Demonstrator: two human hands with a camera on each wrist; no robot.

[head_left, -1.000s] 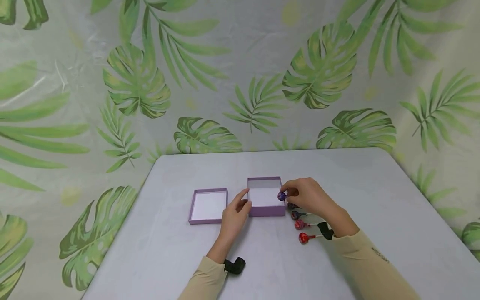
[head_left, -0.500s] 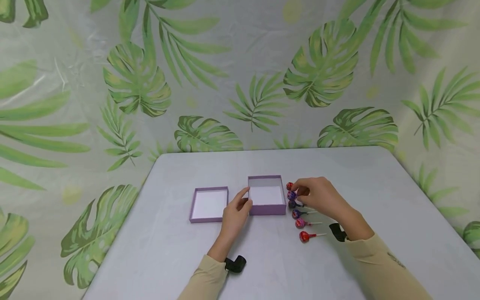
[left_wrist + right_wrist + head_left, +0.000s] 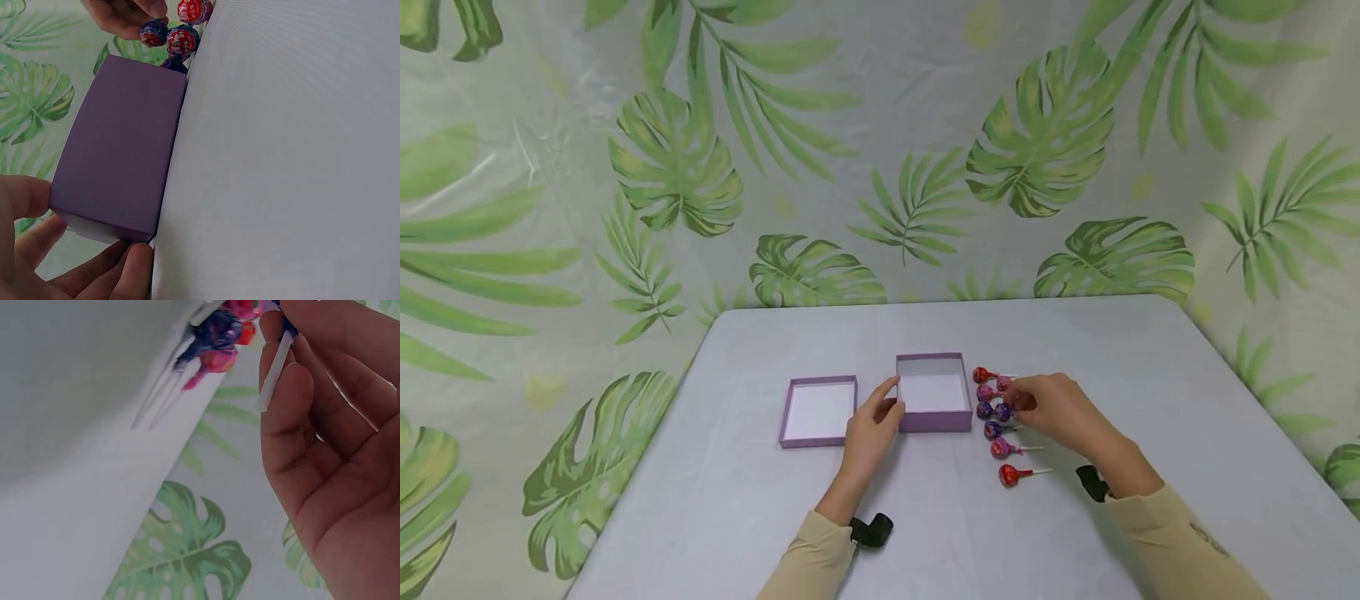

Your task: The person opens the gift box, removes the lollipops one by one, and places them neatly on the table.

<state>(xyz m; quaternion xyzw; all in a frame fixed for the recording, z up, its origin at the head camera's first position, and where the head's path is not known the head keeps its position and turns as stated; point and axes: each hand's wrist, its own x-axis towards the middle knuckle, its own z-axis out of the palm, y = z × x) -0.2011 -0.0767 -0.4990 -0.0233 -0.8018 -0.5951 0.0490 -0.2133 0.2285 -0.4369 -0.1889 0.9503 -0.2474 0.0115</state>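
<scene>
My right hand point(image 3: 1047, 410) pinches the stick of a dark blue-purple lollipop point(image 3: 1003, 412), just right of a row of lollipops. Its white stick point(image 3: 273, 378) shows between my thumb and fingers in the right wrist view. In that row lie a red lollipop point(image 3: 980, 375) at the far end, pink ones point(image 3: 985, 392), dark ones point(image 3: 992, 430) and a red one point(image 3: 1009, 475) nearest me. My left hand point(image 3: 871, 427) touches the left wall of a purple box point(image 3: 935, 422), which stands upright with its white inside facing up. In the left wrist view, fingertips point(image 3: 136, 269) rest at the box's corner.
A shallow purple-rimmed lid point(image 3: 818, 442) lies inside up, left of my left hand. The white table point(image 3: 947, 525) ends at a rounded far edge, where a leaf-patterned sheet point(image 3: 925, 125) hangs behind it.
My right hand has moved right and a little toward me with a purple lollipop, away from the box's right wall. More lollipops of the row have come into sight. My left hand stays put.
</scene>
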